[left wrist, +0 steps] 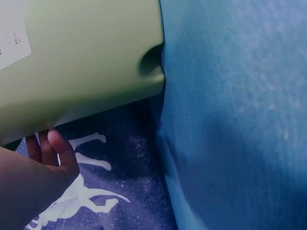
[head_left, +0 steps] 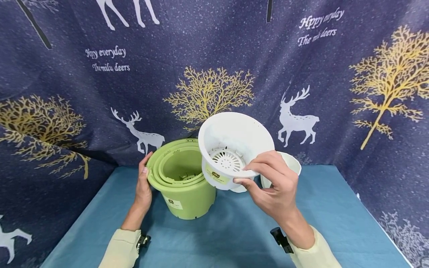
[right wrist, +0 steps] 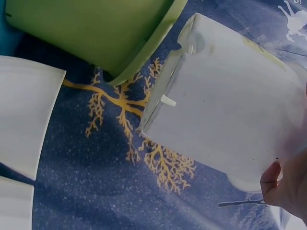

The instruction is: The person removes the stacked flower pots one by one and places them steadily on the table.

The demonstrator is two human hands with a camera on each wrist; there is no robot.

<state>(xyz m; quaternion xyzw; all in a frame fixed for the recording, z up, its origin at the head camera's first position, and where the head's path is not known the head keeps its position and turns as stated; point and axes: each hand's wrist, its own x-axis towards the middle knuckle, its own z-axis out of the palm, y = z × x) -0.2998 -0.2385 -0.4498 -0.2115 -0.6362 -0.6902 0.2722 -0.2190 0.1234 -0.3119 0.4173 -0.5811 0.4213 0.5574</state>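
A white plastic flowerpot [head_left: 234, 123] with a slotted bottom and a yellow-green label is tilted in the air, its mouth facing me. My right hand [head_left: 276, 182] pinches its near right rim between thumb and fingers. Its outer wall fills the middle of the right wrist view. To the left, several green flowerpots [head_left: 189, 203] sit nested one inside another on the table, tipped slightly. My left hand [head_left: 144, 186] grips the outermost one at the left rim, some fingers hidden behind it. The white pot overlaps the green rim in the head view.
Behind the right hand stand more white pots [head_left: 294, 162], partly hidden; the right wrist view shows two white walls [right wrist: 24, 110] there. A blue cloth [head_left: 207, 245] covers the table. A dark curtain [head_left: 214, 48] with deer and trees hangs at its back edge.
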